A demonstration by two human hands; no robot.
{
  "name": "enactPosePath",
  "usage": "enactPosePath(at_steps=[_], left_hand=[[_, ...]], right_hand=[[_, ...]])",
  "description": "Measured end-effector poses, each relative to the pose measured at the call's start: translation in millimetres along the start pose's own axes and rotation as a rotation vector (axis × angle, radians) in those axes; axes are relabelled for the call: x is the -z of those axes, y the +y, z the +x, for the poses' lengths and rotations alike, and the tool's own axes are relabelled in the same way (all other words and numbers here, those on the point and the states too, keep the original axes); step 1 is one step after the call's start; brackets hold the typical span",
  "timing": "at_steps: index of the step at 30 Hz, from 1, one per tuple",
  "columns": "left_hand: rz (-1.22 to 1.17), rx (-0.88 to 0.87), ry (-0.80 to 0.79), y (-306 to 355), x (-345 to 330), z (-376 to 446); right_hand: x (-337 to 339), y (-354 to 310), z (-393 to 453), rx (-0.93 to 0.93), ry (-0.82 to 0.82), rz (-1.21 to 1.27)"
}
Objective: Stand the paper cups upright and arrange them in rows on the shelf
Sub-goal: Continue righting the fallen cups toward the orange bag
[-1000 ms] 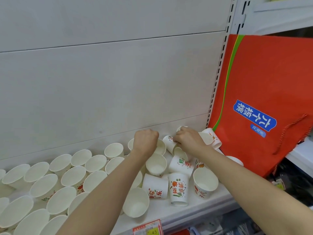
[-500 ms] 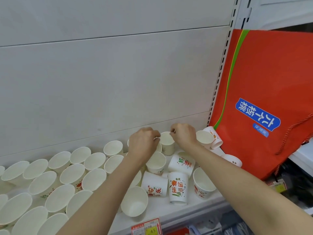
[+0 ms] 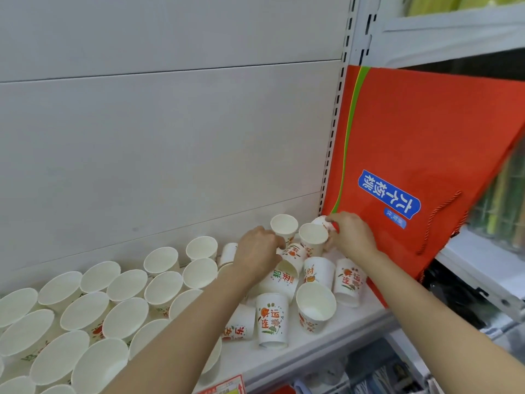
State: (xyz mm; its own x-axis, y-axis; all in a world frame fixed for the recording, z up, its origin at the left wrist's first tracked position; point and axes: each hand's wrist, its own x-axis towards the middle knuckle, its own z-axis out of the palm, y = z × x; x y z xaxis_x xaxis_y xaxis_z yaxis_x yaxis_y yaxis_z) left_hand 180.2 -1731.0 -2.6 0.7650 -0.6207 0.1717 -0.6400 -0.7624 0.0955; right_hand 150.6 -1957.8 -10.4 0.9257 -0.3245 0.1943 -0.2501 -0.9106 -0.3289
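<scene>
Many white paper cups with red and green print stand on the white shelf (image 3: 306, 356). Upright cups (image 3: 85, 311) fill rows on the left. On the right, cups lie jumbled: some upside down (image 3: 272, 319), one on its side (image 3: 238, 327), some upright (image 3: 315, 305). My left hand (image 3: 257, 251) curls its fingers over a tilted printed cup (image 3: 292, 255). At the back right corner my right hand (image 3: 350, 236) grips a cup (image 3: 322, 221) next to an upright cup (image 3: 312, 237). Another upright cup (image 3: 284, 226) stands by the back wall.
A large red paper bag (image 3: 412, 143) with a blue label leans at the shelf's right end, touching the cups there. The grey back panel (image 3: 170, 152) rises behind. A price tag (image 3: 227, 386) hangs on the front edge. Another shelf (image 3: 483, 265) lies to the right.
My right hand let go of the cup it stood upright at the back and moved right to the corner by the bag. My left hand shifted right onto the tilted cup.
</scene>
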Motion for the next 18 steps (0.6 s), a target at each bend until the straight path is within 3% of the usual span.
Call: enactPosePath(at_steps=[4,8,11,15,18], left_hand=[[0.058,-0.116,-0.167,11.5,-10.3,18.2],[0.167,-0.144,-0.069,11.0,-17.6,26.5],[0.164,-0.064,0.031,3.6,-19.0,30.3],[0.046,0.107,0.006,-5.1,-16.0,41.6],[-0.041,0.14,0.025,-8.2,-16.0,45.1]], right_hand=[[-1.5,4.6,14.5,0.117,-0.19,-0.035],[-2.4,4.8,35.8,0.08,-0.351,-0.083],[-3.4,2.3,47.4,0.055,-0.432,-0.106],[-7.9,-2.4,56.9,0.004,-0.448,-0.064],[-10.7,-5.9,60.6,-0.018,-0.427,-0.051]])
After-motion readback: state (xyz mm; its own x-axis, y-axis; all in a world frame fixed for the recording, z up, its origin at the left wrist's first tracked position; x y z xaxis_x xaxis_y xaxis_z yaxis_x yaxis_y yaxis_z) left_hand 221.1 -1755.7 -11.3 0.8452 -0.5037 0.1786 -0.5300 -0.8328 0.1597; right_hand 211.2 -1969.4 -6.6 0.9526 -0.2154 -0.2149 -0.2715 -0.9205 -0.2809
